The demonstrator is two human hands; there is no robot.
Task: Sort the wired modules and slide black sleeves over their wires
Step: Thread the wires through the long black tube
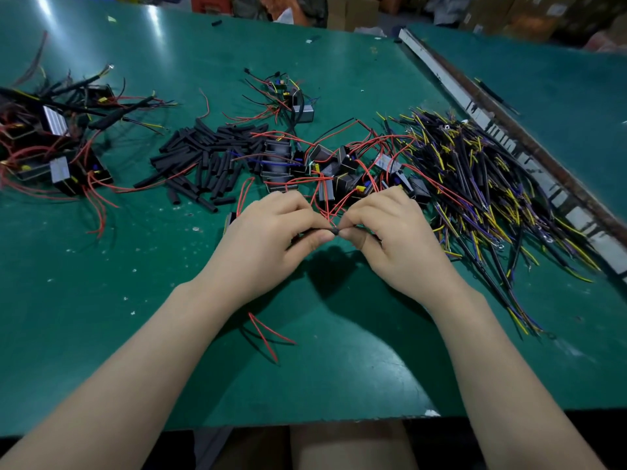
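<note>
Holding one black sleeve (334, 230) between us, we pinch it with the left hand (268, 239) and the right hand (390, 239), its long axis lying sideways from hand to hand.

left hand (271, 228) — right hand (390, 228) | both pinch one black sleeve (334, 230) | above green table (339, 351)
</note>
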